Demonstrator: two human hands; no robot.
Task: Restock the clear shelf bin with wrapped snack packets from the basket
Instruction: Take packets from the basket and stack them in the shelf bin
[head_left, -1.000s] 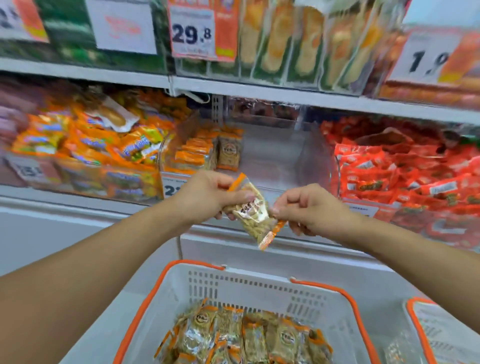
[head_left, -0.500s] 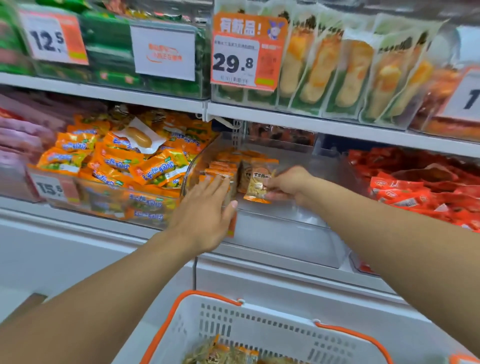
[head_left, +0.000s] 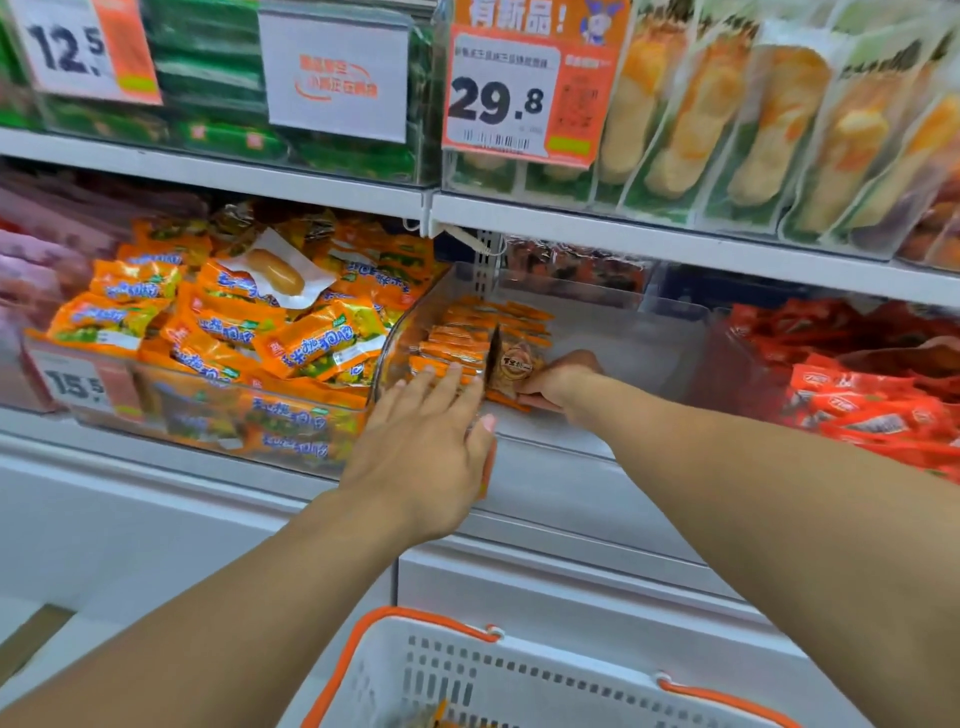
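snack packet (head_left: 514, 370) is pinched upright by the right hand (head_left: 558, 382) inside the clear shelf bin (head_left: 623, 332); the left hand (head_left: 423, 447), fingers spread, is pressed against the bin's front.

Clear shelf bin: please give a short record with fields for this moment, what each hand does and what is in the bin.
bin: clear shelf bin, right part bare
stock: row of packets at its left side
right hand: inside the bin, holds a snack packet upright beside the row
left hand: fingers straight, on the bin's front left
basket: below, white with orange rim

Two hands (head_left: 415, 457), one basket (head_left: 519, 675) – three price tags (head_left: 498, 104) (legible).
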